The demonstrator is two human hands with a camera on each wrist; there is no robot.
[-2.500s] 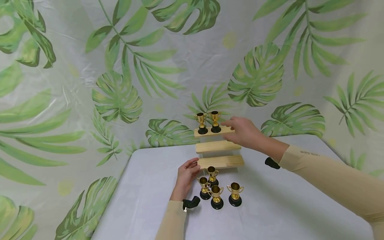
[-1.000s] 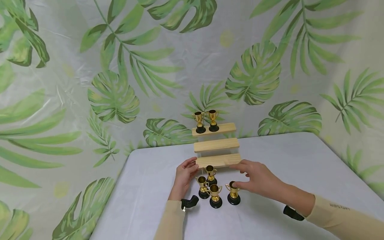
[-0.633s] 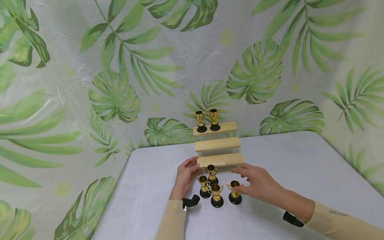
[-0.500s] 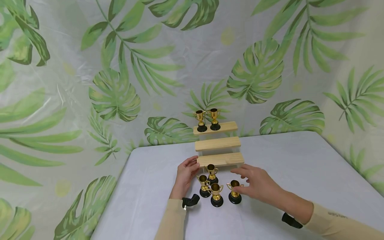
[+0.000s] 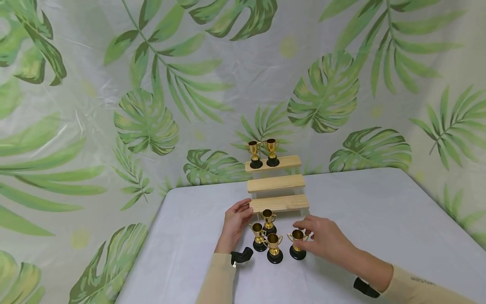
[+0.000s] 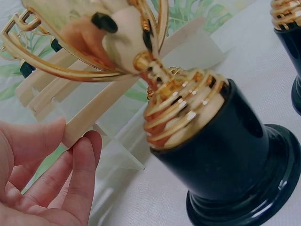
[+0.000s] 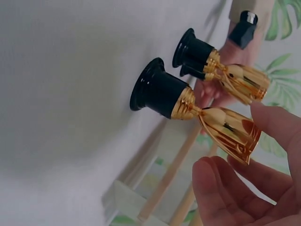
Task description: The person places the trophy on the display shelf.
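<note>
In the head view a three-step display stand has wooden boards [image 5: 279,203]. My left hand [image 5: 234,220] grips the left end of its lowest board, thumb and fingers pinching the wood [image 6: 89,120] in the left wrist view. My right hand [image 5: 324,238] is around the cup of a small gold trophy [image 5: 298,247] with a black base, upright on the table. In the right wrist view the thumb is close by that trophy's cup [image 7: 230,129], while the fingers stay spread apart from it. Two similar trophies [image 5: 272,158] stand on the top board, at its left.
Several more trophies [image 5: 274,253] stand upright and close together on the white table [image 5: 197,236], between my hands and in front of the stand. A leaf-patterned curtain [image 5: 212,84] hangs behind the table.
My right hand has come down from the top board to the front-right trophy, and its fingers have drawn closer around the cup. The left hand has stayed at the lowest board.
</note>
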